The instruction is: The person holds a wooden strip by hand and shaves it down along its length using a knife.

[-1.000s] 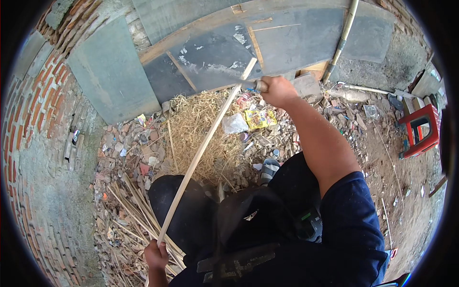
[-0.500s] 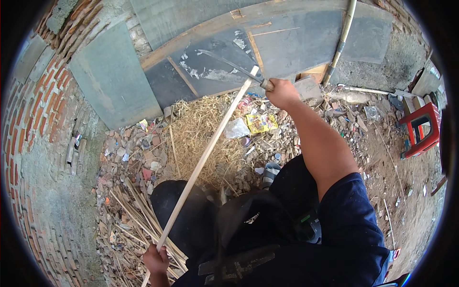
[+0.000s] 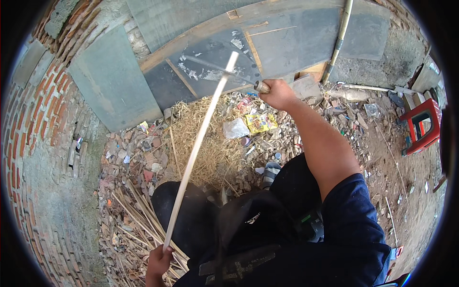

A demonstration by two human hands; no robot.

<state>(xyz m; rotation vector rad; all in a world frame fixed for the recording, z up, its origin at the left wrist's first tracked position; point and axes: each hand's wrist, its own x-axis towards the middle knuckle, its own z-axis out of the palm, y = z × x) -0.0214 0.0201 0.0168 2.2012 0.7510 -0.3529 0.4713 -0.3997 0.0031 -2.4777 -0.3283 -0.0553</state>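
My left hand (image 3: 159, 262), low in the picture, is closed around the lower part of a long pale strip of wood or bamboo (image 3: 197, 146). The strip slants up past my left knee, its far end raised over the straw. My right hand (image 3: 279, 94) grips the round handle of a long-bladed knife (image 3: 261, 87), its arm stretched forward. Smeared by motion, the blade points left and meets or crosses the strip just below its far end; whether they touch I cannot tell. Pale straw-like shavings (image 3: 203, 148) lie heaped beneath.
More long strips (image 3: 138, 210) lie at my left leg. Dark boards (image 3: 296, 45) and a bamboo pole (image 3: 339, 43) stand ahead. A brick wall (image 3: 40, 138) rises on the left. Rubble, a yellow wrapper (image 3: 261, 123) and a red stool (image 3: 423, 126) are on the right.
The strip's far end has swung left and away from me. The knife has shifted slightly left with my right hand, and its blade is now blurred. My left hand has moved slightly.
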